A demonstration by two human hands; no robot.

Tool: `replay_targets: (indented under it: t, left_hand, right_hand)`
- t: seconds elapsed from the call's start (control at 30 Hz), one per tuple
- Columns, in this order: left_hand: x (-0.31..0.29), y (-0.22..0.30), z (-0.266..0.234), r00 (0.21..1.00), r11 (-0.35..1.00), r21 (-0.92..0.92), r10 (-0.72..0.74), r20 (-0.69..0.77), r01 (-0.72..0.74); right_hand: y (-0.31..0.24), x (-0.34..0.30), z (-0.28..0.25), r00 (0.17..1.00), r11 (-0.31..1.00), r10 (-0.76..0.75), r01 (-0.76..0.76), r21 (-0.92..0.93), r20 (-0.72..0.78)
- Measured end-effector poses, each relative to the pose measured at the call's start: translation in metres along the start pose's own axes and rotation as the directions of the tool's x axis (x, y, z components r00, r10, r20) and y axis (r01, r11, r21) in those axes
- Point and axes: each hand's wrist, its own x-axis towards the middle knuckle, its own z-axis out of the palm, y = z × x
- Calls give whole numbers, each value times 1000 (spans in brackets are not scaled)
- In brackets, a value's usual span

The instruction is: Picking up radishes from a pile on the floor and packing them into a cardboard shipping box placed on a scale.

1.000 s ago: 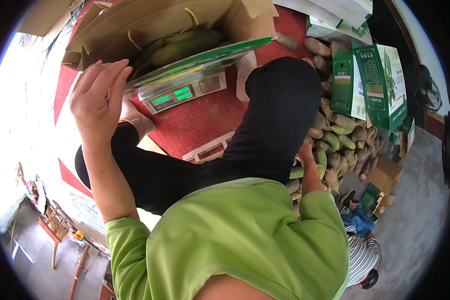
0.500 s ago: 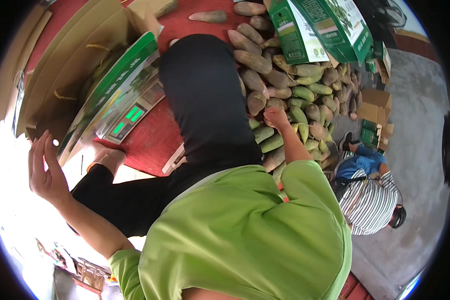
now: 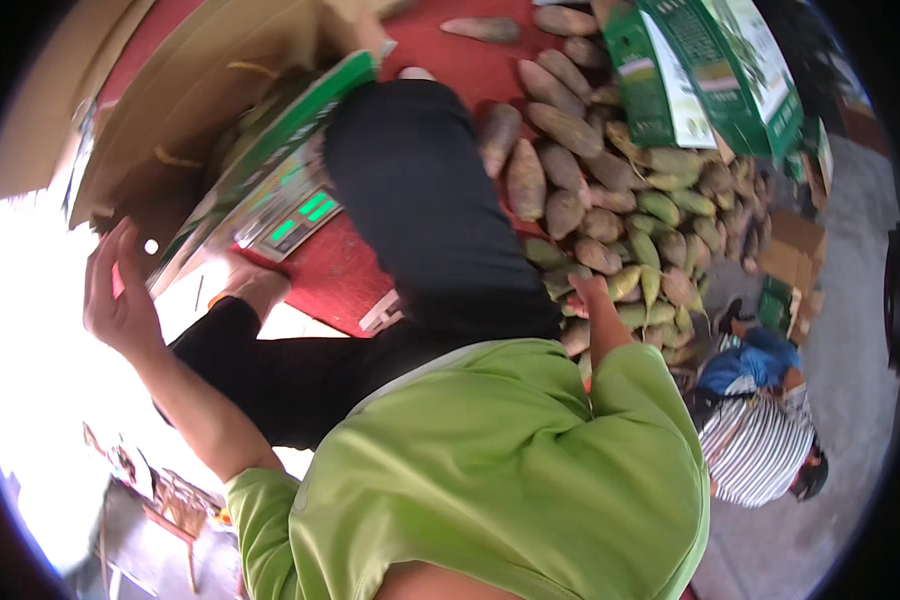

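Observation:
My left hand [image 3: 120, 295] is raised beside the cardboard box on the left, fingers stretched out and holding nothing. My right hand [image 3: 590, 291] is low over the near side of a pile of long radishes [image 3: 567, 130], some green and some reddish-brown. Its fingers are blurred and bent around the end of a dull green radish [image 3: 558, 277]. A scale with a lit green display [image 3: 300, 224] rests on the red ground covering [image 3: 345, 275], next to the box. My knee in black trousers [image 3: 410, 170] lies between the scale and the pile.
A large open cardboard box [image 3: 205, 110] fills the upper left, with yellow cord handles. Green-and-white cartons [image 3: 715, 80] stand behind the pile. A person in a striped top [image 3: 755, 445] bends down at the right, near brown cartons [image 3: 792, 255]. A wooden chair [image 3: 178, 512] stands lower left.
The view has shifted, so the scene sits further right and slightly lower. My right hand has moved nearer me across the pile. Two radishes beside my knee lie differently. My left hand stays raised.

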Motion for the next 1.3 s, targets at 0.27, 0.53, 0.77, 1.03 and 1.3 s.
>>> replay_targets:
  t: [0.27,0.53,0.77,1.03,1.3]
  left_hand:
    - [13,18,7,992,994,67,97,-77,-92]
    - [12,21,1,992,993,8,118,-53,-118]
    - [10,20,-2,989,994,-64,98,111,-91]
    - [7,29,-13,954,984,-22,175,243,-175]
    - [12,16,-31,988,998,-20,64,143,-62]
  right_hand:
    - [68,117,61,989,986,-124,133,103,-82]
    - [73,141,54,971,898,-236,205,-390,-32]
    - [74,139,36,952,936,-306,298,-187,-16]
    - [-40,-22,7,844,825,-536,515,231,35]
    - [-235,-277,-30,175,169,-985,959,229,-8]
